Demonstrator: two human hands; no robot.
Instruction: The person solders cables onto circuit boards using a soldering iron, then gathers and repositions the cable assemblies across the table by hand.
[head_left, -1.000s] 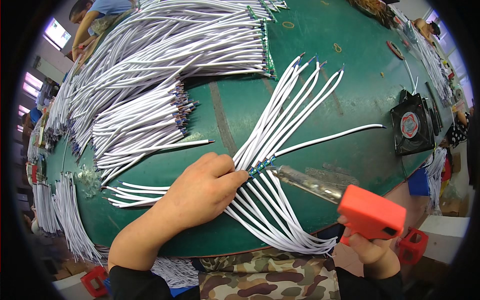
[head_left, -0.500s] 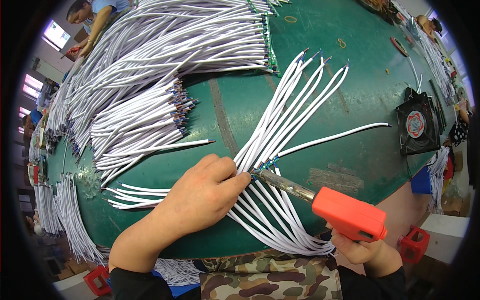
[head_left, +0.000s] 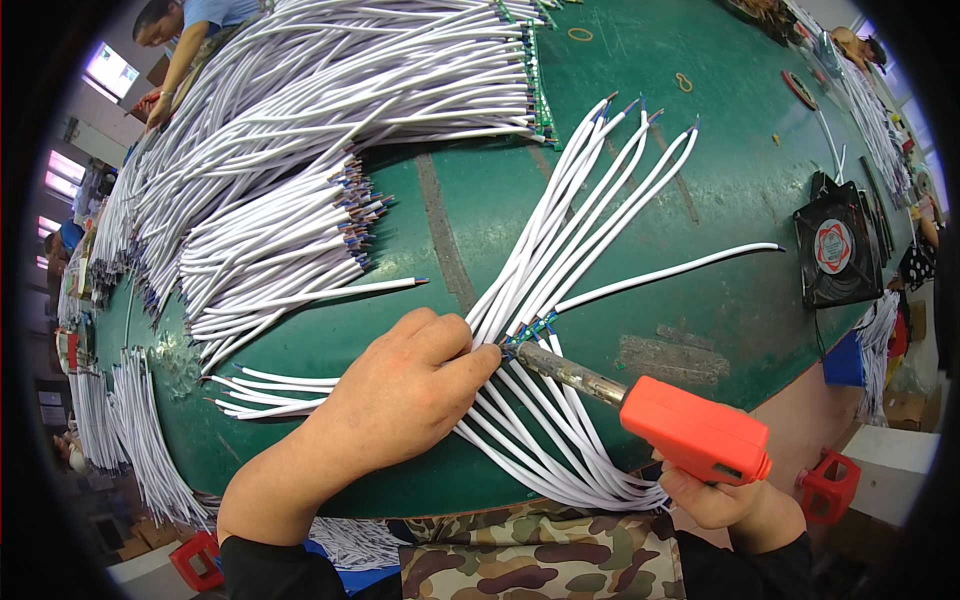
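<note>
My right hand (head_left: 715,497) is wrapped round the grip of a red soldering gun (head_left: 693,428). Its metal barrel slants up to the left, and the tip meets a small green circuit board strip (head_left: 540,327). My left hand (head_left: 410,385) pinches a white cable at the left end of that strip; the cable's end is hidden by my thumb and finger. From the strip, several white cables (head_left: 545,235) fan out away from me, with blue and brown wire ends. More white cables (head_left: 560,450) curve toward the table's near edge.
A pile of white cables with green boards (head_left: 400,90) covers the far left. Nearer lies a bundle of loose cables (head_left: 280,250). A black fan (head_left: 835,245) stands at the right, and rubber bands (head_left: 683,83) lie on the green table. A co-worker (head_left: 190,40) works at far left.
The soldering gun has shifted very slightly left, its tip still at the board. My left hand keeps its place. The co-worker's hands at far left have moved a little.
</note>
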